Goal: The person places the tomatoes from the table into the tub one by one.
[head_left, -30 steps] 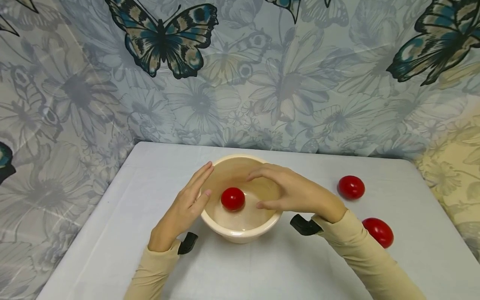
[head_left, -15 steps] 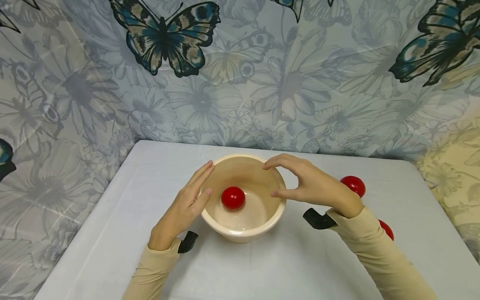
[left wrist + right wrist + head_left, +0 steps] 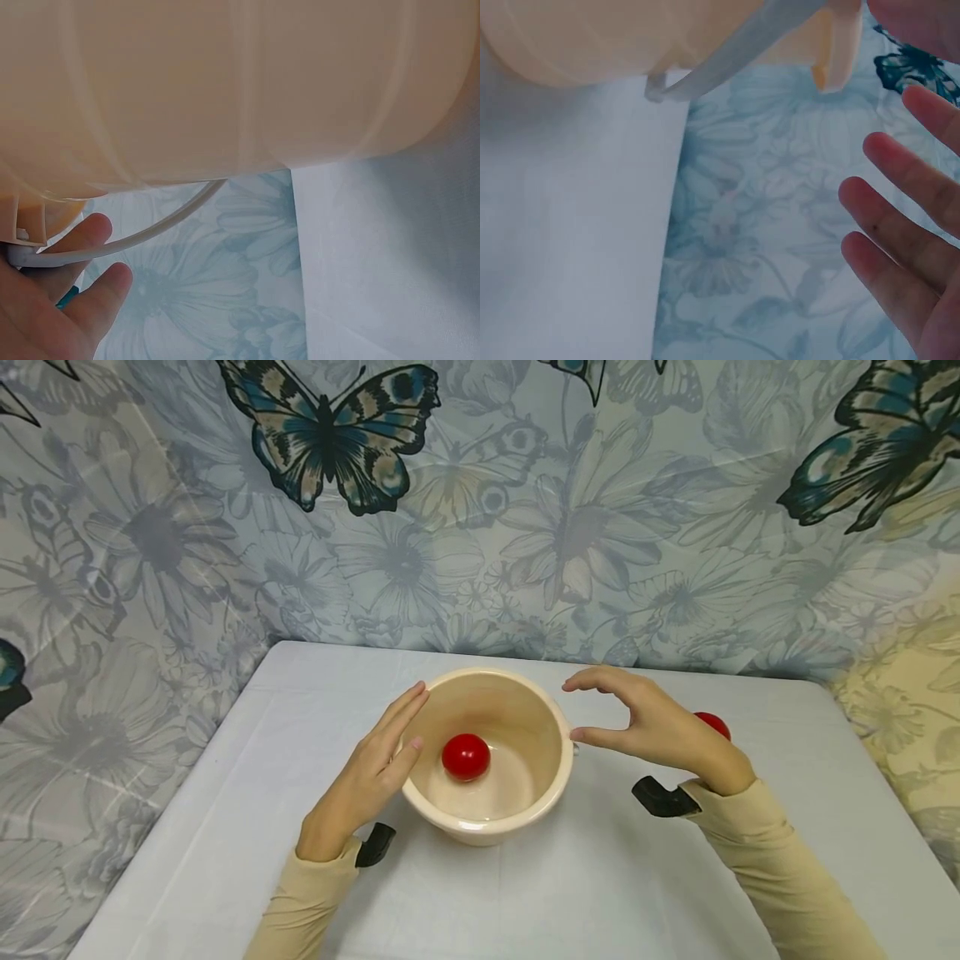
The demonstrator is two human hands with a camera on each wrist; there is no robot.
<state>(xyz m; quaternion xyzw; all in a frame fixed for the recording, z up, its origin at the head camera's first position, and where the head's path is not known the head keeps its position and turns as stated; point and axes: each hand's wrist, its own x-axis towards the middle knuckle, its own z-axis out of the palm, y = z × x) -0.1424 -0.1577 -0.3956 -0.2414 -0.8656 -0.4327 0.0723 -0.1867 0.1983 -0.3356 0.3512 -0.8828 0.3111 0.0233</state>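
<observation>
Cream bucket (image 3: 483,833) on white-covered bench (image 3: 525,902), red ball (image 3: 466,757) lying inside on its floor; left hand (image 3: 366,777) at the left rim, fingers straight; right hand (image 3: 652,722) just beside the right rim, thumb and fingers apart; second red ball (image 3: 714,723) partly hidden behind it

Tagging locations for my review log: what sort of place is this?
Probably an indoor space staged for recording: a white, cloth-covered table, a grey-blue butterfly-print backdrop behind it, and a round, cream, plastic-looking bucket on top.
</observation>
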